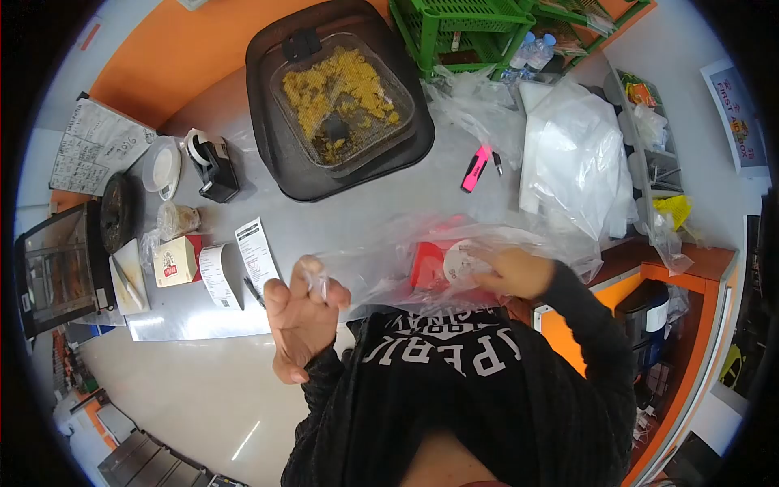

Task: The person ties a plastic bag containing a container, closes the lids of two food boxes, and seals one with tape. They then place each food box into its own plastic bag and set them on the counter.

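A clear plastic bag [365, 264] stretches between my two hands in front of my chest. My left hand [307, 321], palm turned up with curled fingers, pinches a gathered end of the bag between its fingertips. Inside the bag lies a red and white package [430, 264]. My right hand [519, 272] grips the package at its right side, and the plastic partly covers its fingers. Behind the package, a pink highlighter [475, 169] and a dark pen [497, 163] lie on the metal table [349, 215].
A dark tray [276, 162] bears a lidded clear container [341, 105] of yellow food. Plastic bags [572, 154] are stacked right. On the left are a tape dispenser [215, 166], a cream and red box [176, 261], printed receipts [256, 247] and a knife [126, 280] on a board. Green crates [462, 36] stand behind.
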The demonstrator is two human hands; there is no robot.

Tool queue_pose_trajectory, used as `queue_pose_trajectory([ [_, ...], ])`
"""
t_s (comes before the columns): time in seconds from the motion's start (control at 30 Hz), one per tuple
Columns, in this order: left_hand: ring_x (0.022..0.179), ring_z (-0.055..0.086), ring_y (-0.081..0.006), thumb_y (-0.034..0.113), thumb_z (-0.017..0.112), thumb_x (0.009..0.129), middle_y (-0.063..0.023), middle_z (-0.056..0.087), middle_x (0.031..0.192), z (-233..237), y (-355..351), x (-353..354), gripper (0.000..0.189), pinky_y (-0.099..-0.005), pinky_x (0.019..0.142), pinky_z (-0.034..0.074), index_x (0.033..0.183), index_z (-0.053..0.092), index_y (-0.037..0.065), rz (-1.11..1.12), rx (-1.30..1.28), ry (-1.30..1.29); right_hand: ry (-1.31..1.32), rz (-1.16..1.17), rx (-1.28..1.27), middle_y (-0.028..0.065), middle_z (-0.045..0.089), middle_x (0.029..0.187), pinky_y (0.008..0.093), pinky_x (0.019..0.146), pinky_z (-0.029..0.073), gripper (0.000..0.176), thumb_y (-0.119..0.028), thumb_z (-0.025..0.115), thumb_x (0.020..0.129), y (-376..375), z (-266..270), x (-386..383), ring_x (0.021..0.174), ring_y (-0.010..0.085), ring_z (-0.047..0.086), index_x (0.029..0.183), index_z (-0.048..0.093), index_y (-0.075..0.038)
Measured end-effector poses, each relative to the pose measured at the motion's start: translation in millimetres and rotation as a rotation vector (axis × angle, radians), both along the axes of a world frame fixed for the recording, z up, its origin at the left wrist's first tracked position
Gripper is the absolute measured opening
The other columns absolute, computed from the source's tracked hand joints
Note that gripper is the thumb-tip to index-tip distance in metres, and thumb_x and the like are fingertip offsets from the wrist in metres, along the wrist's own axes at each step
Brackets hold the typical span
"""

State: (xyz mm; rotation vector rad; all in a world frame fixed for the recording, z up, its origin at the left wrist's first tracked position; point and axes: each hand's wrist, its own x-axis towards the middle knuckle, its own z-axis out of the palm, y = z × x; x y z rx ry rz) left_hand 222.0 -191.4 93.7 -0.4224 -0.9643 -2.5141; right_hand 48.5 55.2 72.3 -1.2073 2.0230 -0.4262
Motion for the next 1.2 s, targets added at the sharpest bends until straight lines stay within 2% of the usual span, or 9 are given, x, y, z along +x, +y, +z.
queue_pose_trajectory([
  [0.1,0.093,0.046,-0.0253,0.023,0.081,0.043,-0.0202,0.039,0.117,3.7,0.8,-3.4,0.094,-0.0404,0.077,0.035,0.123,0.032,0.019,0.082,-0.274,0.024,-0.210,0.248,0.556,0.0165,0.056,0.094,0.0405,0.076,0.042,0.037,-0.033,0.059,0.076,6.6,85.0,-13.0,0.087,0.0295,0.055,0.103,0.055,-0.008],
  [0.23,0.091,0.057,-0.0298,0.017,0.078,0.051,-0.0181,0.059,0.096,4.6,-20.0,1.9,0.083,-0.0481,0.087,0.034,0.120,0.037,0.001,0.239,-0.845,-0.111,0.150,0.399,0.089,0.0106,0.056,0.100,0.0344,0.078,0.042,0.035,-0.014,0.065,0.066,47.3,140.3,-13.9,0.095,0.0263,0.053,0.100,0.059,-0.009],
  [0.33,0.112,0.043,-0.0343,0.021,0.078,0.050,-0.0282,0.041,0.121,-27.5,-26.0,-10.6,0.097,-0.0502,0.092,0.029,0.130,0.028,0.002,0.380,-1.491,-0.598,0.054,0.025,-0.566,0.0110,0.052,0.108,0.0333,0.083,0.040,0.045,-0.002,0.062,0.063,86.9,164.8,-0.7,0.102,0.0264,0.049,0.107,0.055,-0.010],
  [0.43,0.121,0.030,-0.0388,0.028,0.072,0.058,-0.0297,0.026,0.131,-115.7,-9.7,-29.4,0.094,-0.0539,0.095,0.023,0.134,0.022,0.003,0.408,-1.873,-0.586,0.355,-0.505,-0.294,0.0146,0.046,0.117,0.0324,0.088,0.037,0.054,0.002,0.061,0.060,134.0,129.1,6.9,0.107,0.0266,0.046,0.112,0.052,-0.010],
  [0.5,0.122,0.028,-0.0420,0.030,0.063,0.070,-0.0289,0.023,0.134,-151.9,21.6,-50.0,0.082,-0.0569,0.095,0.021,0.135,0.020,0.004,0.460,-2.004,-0.511,-0.127,-0.613,-0.158,0.0170,0.042,0.120,0.0327,0.090,0.036,0.052,0.003,0.060,0.064,146.4,52.5,2.6,0.108,0.0255,0.045,0.113,0.050,-0.006],
  [0.73,0.109,0.040,-0.0358,0.028,0.053,0.073,-0.0194,0.047,0.112,-135.3,116.7,-91.6,0.046,-0.0513,0.095,0.026,0.112,0.048,0.005,0.358,-1.911,0.100,-0.537,-0.804,-0.537,0.0172,0.041,0.123,0.0337,0.092,0.035,0.051,0.001,0.063,0.066,66.7,-109.9,58.1,0.111,0.0240,0.042,0.114,0.047,-0.002],
  [1.0,0.096,0.048,-0.0307,0.028,0.059,0.066,-0.0140,0.055,0.098,-165.1,116.6,-84.5,0.041,-0.0428,0.085,0.033,0.098,0.054,0.004,0.329,-1.482,-0.256,-0.548,-0.969,-0.848,0.0187,0.042,0.123,0.0355,0.095,0.032,0.058,-0.015,0.071,0.066,56.6,-116.3,64.1,0.114,0.0234,0.041,0.114,0.045,0.002],
  [1.07,0.088,0.050,-0.0277,0.025,0.061,0.060,-0.0090,0.055,0.086,-154.6,122.3,-89.2,0.033,-0.0419,0.083,0.035,0.087,0.057,0.006,0.331,-1.182,-0.350,0.100,-0.674,-0.575,0.0186,0.045,0.119,0.0361,0.094,0.034,0.055,-0.021,0.068,0.071,51.2,-99.1,54.9,0.111,0.0248,0.045,0.115,0.045,0.002],
  [1.2,0.091,0.049,-0.0208,0.018,0.058,0.064,-0.0011,0.050,0.080,-74.7,126.8,-91.8,0.016,-0.0353,0.089,0.034,0.078,0.052,0.012,0.298,-1.709,0.175,0.009,-0.672,-0.609,0.0175,0.046,0.118,0.0365,0.093,0.035,0.051,-0.024,0.062,0.075,36.2,-96.5,46.4,0.110,0.0250,0.045,0.115,0.044,0.001],
])
